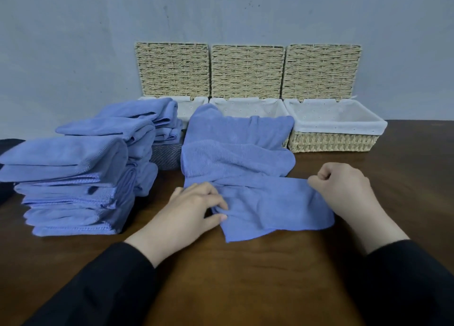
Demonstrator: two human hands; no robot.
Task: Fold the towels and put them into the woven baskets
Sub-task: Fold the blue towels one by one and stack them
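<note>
We find no brand, label or writing anywhere in view. At the far left of the dark wooden desk (pixel 245 276) stands a stack of folded blue towels (pixel 71 185), with more folded towels (pixel 147 119) piled behind it, rising in front of the left basket (pixel 194 104) — we cannot tell whether any of these lie inside it. Three woven baskets line the wall, each with a white cloth liner and its lid tipped up against the wall. The middle basket (pixel 248 107) has a loose blue towel (pixel 245 158) draped over its front rim and running down onto the desk toward us; what lies inside we cannot make out. The right basket (pixel 336 131) shows only its white liner.

Our left hand (pixel 194 207) rests on the towel's near-left part, fingers and thumb pinching a fold of cloth. Our right hand (pixel 341 185) is curled tight — it pinches the towel's right edge, pulling the cloth flat between both hands.
</note>
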